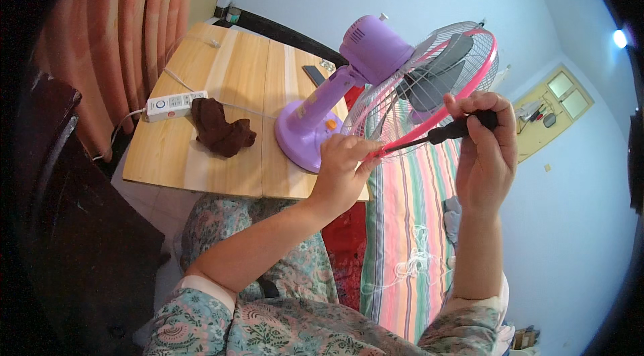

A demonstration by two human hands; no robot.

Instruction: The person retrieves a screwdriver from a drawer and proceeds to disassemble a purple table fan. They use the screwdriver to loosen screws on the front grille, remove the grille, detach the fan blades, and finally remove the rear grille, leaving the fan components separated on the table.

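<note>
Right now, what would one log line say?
fan: on table | left hand: pinching rim | right hand: holding screwdriver, tip at rim

Teal floral sleeves (191,322) (pale cuffs (212,291)), matching lap fabric (302,259), bare hands (488,155).

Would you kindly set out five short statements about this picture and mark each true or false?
1. The right hand holds a screwdriver. True.
2. A brown cloth lies on the table. True.
3. The left hand rests on the cloth. False: the left hand is at the pink rim of the fan.
4. The base of the fan is green. False: the base is purple.
5. A white power strip lies on the table. True.
</note>
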